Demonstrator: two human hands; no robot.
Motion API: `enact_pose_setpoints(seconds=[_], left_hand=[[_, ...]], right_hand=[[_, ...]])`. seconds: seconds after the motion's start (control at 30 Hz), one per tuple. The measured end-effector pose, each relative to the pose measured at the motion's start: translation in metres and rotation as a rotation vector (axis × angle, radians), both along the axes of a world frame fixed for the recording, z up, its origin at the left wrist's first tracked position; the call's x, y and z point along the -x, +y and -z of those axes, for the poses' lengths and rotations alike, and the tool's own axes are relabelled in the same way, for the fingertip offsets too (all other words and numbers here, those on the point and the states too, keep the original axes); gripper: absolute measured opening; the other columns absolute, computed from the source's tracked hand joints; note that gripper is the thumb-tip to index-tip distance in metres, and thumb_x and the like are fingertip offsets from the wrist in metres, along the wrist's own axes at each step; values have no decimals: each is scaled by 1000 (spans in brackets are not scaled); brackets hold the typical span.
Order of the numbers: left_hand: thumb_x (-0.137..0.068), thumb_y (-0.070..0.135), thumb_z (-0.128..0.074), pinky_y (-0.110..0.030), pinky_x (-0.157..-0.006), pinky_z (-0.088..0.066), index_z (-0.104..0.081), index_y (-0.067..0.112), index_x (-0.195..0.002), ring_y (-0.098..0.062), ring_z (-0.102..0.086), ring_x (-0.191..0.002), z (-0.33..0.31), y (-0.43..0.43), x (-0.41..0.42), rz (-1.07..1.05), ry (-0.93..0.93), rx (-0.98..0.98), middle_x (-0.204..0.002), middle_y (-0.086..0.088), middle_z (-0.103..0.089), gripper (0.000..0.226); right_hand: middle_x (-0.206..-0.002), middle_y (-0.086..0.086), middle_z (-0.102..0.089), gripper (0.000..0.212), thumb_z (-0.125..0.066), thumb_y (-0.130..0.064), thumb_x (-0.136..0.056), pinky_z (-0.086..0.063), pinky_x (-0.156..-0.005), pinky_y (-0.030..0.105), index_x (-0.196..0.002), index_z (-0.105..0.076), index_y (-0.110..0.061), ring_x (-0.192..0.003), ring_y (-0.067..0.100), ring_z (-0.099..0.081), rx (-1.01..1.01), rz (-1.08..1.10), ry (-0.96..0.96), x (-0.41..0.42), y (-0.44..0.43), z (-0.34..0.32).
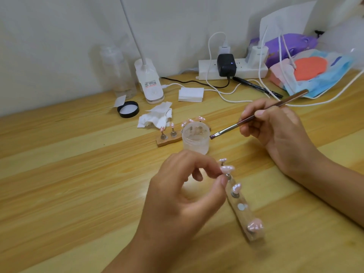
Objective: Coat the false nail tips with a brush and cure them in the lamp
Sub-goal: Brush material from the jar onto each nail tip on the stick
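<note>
left grip: pinching pink nail tip by its peg, above wooden holder lying on bench | right grip: grasping brush, bristles beside open jar

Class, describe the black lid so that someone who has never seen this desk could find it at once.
Start at the white clip lamp at the back of the table. Just left of its base, before a clear bottle, lies the lid. It alone is round and black, turned up to show a white lining.
</note>
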State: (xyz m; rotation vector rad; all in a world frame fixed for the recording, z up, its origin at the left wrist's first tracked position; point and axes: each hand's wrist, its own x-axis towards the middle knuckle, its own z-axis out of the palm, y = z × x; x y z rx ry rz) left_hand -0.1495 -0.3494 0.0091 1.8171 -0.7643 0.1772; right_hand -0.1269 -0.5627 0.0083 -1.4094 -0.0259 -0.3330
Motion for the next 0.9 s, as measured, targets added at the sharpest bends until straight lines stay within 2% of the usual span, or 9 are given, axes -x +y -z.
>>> enact_pose_setpoints(seconds=[0.1,0.17,0.33,0.43,0.63,0.8,0.9], left_hand=[[-81,29,-68,-26,-66,-37,-66,25,-80,-4,-47,-70,3,-1,3,36,-221,-146,-68,13,-50,4],[-81,27,-70,-32,-61,-38,-69,21,-74,-8,-43,-64,7,-3,5,49,-345,-223,-63,13,-44,9],[-87,29,-69,-27,-56,-34,-70,19,-72,-15,-41,-60,15,-7,5,88,-547,-358,-62,9,-49,17],[-93,34,-61,-27,-55,-37,-71,21,-76,-15,-41,-60,17,-7,5,111,-554,-383,-63,10,-51,25],[-91,33,-65,-27,-53,-40,-72,22,-77,-12,-44,-61,18,-7,4,100,-554,-399,-64,12,-54,19],[-86,34,-71,-24,-51,-42,-76,25,-77,-9,-43,-57,20,-4,1,75,-550,-374,-60,13,-56,14],[-87,36,-69,-22,-50,-40,-77,28,-77,-9,-44,-55,21,-2,-1,74,-578,-373,-60,13,-58,14]], right_hand=[[-70,-2,-64,32,-43,-12,-80,-50,-63,21,-67,-70,-22,-64,11,-61,12,-3,11,-1,-1,1],[-70,-2,-64,31,-43,-12,-80,-49,-63,21,-67,-70,-21,-64,11,-61,14,-2,18,-1,-1,2],[-68,-1,-65,28,-43,-13,-80,-50,-62,21,-69,-68,-20,-63,12,-61,19,5,26,-1,-2,2],[-68,-1,-64,28,-44,-13,-80,-50,-62,21,-69,-68,-20,-63,11,-61,20,10,33,-1,-2,1],[-68,0,-65,22,-44,-13,-79,-50,-64,23,-74,-65,-15,-63,11,-62,38,23,45,0,0,1],[-84,-1,-66,31,-42,-11,-86,-48,-66,24,-99,-68,-22,-80,14,-62,96,66,-76,-1,-4,1],[-86,-9,-63,32,-44,-11,-90,-45,-73,27,-89,-69,-30,-82,14,-55,213,179,-164,0,-3,2]])
